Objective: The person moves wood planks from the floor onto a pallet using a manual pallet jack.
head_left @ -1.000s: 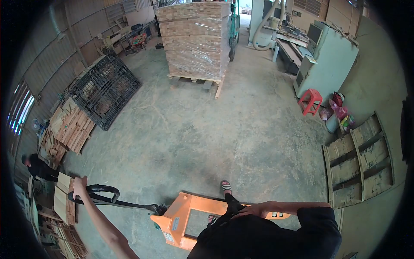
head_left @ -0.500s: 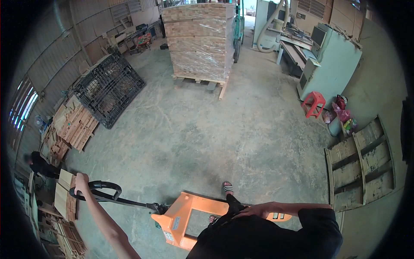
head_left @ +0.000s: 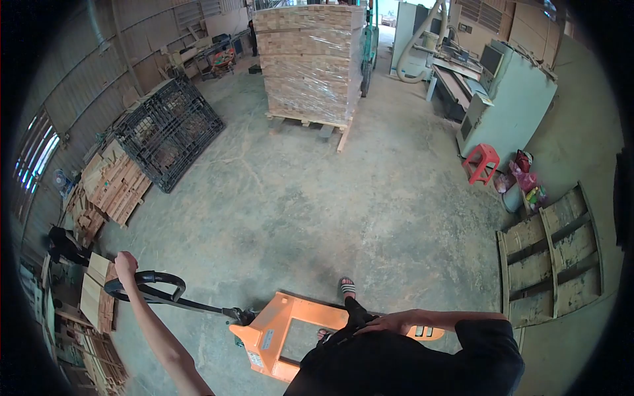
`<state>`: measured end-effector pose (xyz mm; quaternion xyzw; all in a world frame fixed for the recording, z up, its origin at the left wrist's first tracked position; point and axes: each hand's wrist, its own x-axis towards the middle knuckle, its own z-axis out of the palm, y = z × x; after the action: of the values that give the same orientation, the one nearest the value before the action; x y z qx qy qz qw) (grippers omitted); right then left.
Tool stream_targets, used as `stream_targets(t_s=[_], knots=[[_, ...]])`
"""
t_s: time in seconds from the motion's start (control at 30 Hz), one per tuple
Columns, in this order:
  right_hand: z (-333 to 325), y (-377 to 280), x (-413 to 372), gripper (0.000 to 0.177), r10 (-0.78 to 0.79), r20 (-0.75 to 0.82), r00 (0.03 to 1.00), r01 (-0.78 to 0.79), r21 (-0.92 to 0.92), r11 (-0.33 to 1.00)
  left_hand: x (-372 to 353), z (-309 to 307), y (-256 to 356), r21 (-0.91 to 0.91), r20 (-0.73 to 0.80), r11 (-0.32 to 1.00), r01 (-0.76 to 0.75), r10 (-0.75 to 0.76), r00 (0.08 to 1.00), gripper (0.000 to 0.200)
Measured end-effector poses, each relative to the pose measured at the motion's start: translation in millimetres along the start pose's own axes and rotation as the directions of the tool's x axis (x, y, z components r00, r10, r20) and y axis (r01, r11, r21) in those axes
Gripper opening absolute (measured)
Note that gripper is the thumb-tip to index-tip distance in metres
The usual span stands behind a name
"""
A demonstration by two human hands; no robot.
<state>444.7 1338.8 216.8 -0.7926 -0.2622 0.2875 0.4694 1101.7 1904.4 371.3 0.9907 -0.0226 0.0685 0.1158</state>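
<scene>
My left hand [head_left: 125, 266] is closed at the left end of the black loop handle [head_left: 173, 280] of an orange pallet jack [head_left: 264, 336]. The wrist overlaps the loop, so exactly how the fingers meet it is partly hidden. From the handle a dark bar runs right to the jack's body, whose forks lie low beneath me. My right hand [head_left: 394, 323] rests flat on my dark clothing at the hip, fingers extended and holding nothing. A foot in a striped sandal [head_left: 347, 288] stands on the floor beside the jack.
Ahead stands a wrapped wood stack [head_left: 307, 66] on a pallet. Black plastic pallets [head_left: 173, 132] lean at left near lumber [head_left: 119, 185]. A person in dark clothes [head_left: 63, 245] is far left. At right are a red stool [head_left: 481, 163], a cabinet [head_left: 508, 99] and a wooden pallet [head_left: 553, 264].
My left hand has shifted slightly forward relative to the loop handle. The handle has moved forward a little too. My right hand stays at my hip.
</scene>
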Motion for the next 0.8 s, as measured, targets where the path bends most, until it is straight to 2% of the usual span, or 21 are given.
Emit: stream_targets(t_s=[0.07, 0.17, 0.27, 0.37, 0.5, 0.57, 0.67, 0.8], knots=[[-1, 1, 1, 0.112, 0.031, 0.029, 0.999, -0.032, 0.036, 0.999, -11, -11, 13, -0.129, 0.048, 0.99, 0.047, -0.042, 0.998, 0.025], [2, 7, 3, 0.111, 0.063, 0.052, 0.997, -0.066, 0.052, 0.996, -12, -7, 17, -0.08, -0.053, 0.988, 0.132, -0.137, 0.989, 0.03], [-7, -15, 1, 0.109, 0.024, 0.003, 1.0, -0.024, 0.06, 0.998, -5, -2, 8, -0.005, -0.052, 0.995, 0.101, -0.101, 0.994, 0.034], [-6, -19, 2, 0.109, 0.007, -0.027, 1.0, -0.005, 0.067, 0.998, -1, 6, -2, 0.107, -0.156, 0.994, 0.036, -0.019, 0.988, 0.037], [-2, -11, 3, 0.108, -0.032, -0.042, 0.999, 0.037, 0.126, 0.991, -7, 0, 9, 0.124, -0.132, 0.988, 0.089, -0.073, 0.989, 0.04], [-5, -13, 4, 0.107, -0.011, -0.025, 1.0, 0.014, 0.099, 0.995, -4, 2, 7, 0.129, -0.141, 0.986, 0.101, -0.082, 0.987, 0.04], [-4, -13, 5, 0.106, -0.026, -0.038, 0.999, 0.03, 0.096, 0.995, -5, 0, 7, 0.112, -0.107, 0.99, 0.083, -0.071, 0.992, 0.042], [-4, -10, 4, 0.104, -0.025, -0.036, 0.999, 0.028, 0.08, 0.996, -6, 3, 3, 0.047, -0.171, 0.998, 0.047, -0.038, 0.984, 0.038]])
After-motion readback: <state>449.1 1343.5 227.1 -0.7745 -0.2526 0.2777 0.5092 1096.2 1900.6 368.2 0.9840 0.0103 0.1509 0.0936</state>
